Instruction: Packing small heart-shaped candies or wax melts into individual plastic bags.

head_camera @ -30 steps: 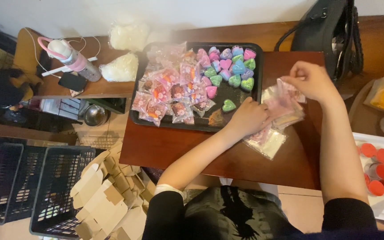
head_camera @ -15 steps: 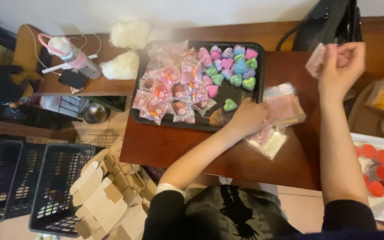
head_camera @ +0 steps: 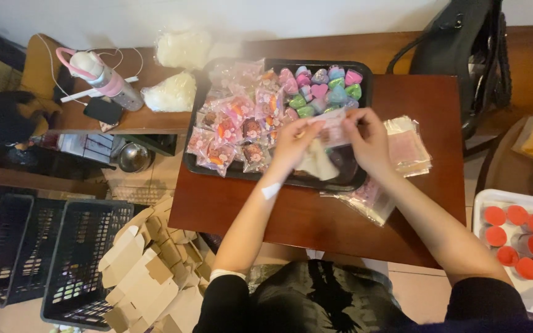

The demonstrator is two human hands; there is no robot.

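Left hand (head_camera: 296,143) pinches near edge of small clear plastic bag (head_camera: 333,131), fingers closed on film. Right hand (head_camera: 368,140) grips opposite edge, fingers likewise closed; likely spreading mouth open. Bag hangs between both sets of fingertips, above black tray (head_camera: 266,176). Bag thin, transparent, pink-tinted, crumpled. Heart-shaped candies (head_camera: 322,86) just beyond fingertips. Spare bag stack (head_camera: 409,145) right of right fingers, within reach.

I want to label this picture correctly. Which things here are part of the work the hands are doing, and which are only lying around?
In use:
- left hand and right hand, both holding one small clear bag
- black tray with coloured heart pieces and filled packets
- stack of empty bags

Lying about:
- pink bottle
- phone
- black handbag
- black crates
- folded cardboard boxes
- red-capped jars
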